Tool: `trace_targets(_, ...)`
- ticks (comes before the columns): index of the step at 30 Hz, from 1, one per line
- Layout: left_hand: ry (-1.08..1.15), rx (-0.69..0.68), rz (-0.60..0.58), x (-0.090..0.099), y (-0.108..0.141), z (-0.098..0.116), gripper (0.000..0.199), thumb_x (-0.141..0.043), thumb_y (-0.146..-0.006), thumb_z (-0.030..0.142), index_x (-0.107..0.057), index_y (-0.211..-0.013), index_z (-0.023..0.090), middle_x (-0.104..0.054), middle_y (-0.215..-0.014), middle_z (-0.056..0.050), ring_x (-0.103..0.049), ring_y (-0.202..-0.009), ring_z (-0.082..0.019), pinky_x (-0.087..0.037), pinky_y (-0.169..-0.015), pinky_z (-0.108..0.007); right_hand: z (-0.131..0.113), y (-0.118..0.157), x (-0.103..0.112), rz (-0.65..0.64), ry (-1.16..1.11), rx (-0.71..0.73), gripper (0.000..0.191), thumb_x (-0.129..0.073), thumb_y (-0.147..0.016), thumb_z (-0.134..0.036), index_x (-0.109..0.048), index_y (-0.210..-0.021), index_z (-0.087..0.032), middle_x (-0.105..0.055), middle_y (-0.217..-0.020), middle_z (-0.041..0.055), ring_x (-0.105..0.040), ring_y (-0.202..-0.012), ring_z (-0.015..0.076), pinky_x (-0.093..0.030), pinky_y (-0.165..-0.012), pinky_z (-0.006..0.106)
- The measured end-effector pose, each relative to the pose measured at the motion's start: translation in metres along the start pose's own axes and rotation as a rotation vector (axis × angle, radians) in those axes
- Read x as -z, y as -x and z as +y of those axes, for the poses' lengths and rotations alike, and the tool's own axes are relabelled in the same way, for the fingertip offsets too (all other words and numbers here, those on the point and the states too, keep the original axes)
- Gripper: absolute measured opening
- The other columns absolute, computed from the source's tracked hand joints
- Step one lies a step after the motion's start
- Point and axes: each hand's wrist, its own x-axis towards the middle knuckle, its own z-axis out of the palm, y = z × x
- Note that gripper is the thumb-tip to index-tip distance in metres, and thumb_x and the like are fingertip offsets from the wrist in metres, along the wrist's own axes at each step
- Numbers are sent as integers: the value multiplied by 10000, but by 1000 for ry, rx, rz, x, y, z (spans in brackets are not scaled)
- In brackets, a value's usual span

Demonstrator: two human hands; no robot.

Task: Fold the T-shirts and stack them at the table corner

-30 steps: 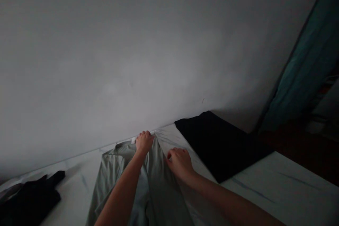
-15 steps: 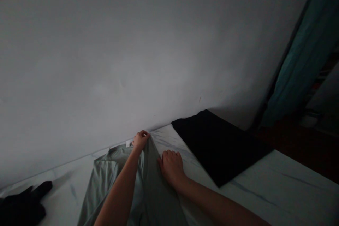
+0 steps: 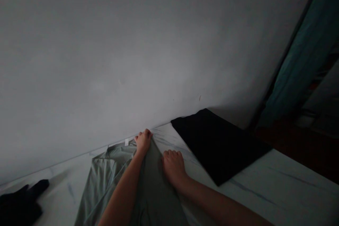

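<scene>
A grey-green garment [image 3: 156, 187] with a small white tag near its top edge lies on the white marbled table [image 3: 265, 180], below the wall. My left hand [image 3: 143, 140] is closed on the garment's upper right corner, close to the wall. Lower and to the right, my right hand [image 3: 174, 164] has its fingers curled over the garment's right edge, gripping it. The cloth between the two hands is fairly smooth, while its left part is wrinkled. My left forearm hides some of the middle.
A flat black cloth [image 3: 219, 144] lies right of my right hand, reaching to the wall. Another dark bundled cloth [image 3: 21, 204] is at the lower left. A teal curtain [image 3: 299, 56] hangs at the right. The grey wall [image 3: 132, 49] rises behind the table.
My left hand has moved slightly right with the garment's corner. My right hand has shifted slightly right, its fingers now curled more tightly at the edge.
</scene>
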Motion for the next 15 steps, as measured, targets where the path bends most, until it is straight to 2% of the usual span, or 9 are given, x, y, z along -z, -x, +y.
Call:
trace_targets(5, -97, -120, 11, 0, 0, 1, 195, -460, -923, 309, -591, -1030, 213, -708, -1008, -98, -568, -1082, -273, -331, -907, -409, -3, 0, 5, -3, -4, -20, 282, -396, -945, -108, -652, -1063, -125, -673, -1059, 137, -595, -1011, 260, -378, -905, 398)
trace_targets(9, -128, -183, 35, 7, 1, 2, 194, -460, -928, 302, -576, -1066, 230, -691, -1076, -82, -559, -1087, -246, -334, -913, -384, -7, 6, 9, 49, -24, -35, 316, -390, -933, -104, -624, -1143, -131, -638, -1155, 149, -572, -1063, 284, -412, -906, 420)
trace_targets(12, -126, -213, 73, 17, 6, 2, 222, -426, -943, 291, -561, -1115, 251, -662, -1151, -67, -538, -1119, -233, -342, -921, -373, -11, 14, 6, 63, -85, 67, 347, -410, -936, -149, -599, -1225, -114, -564, -1325, 168, -521, -1188, 302, -392, -995, 433)
trace_targets(15, -121, -213, 100, 29, 18, -1, 249, -401, -939, 225, -562, -1127, 254, -653, -1160, -65, -543, -1120, -224, -357, -921, -362, -18, 17, 0, 51, -155, 203, 420, -409, -958, -212, -535, -1333, -74, -445, -1466, 181, -380, -1361, 307, -277, -1133, 433)
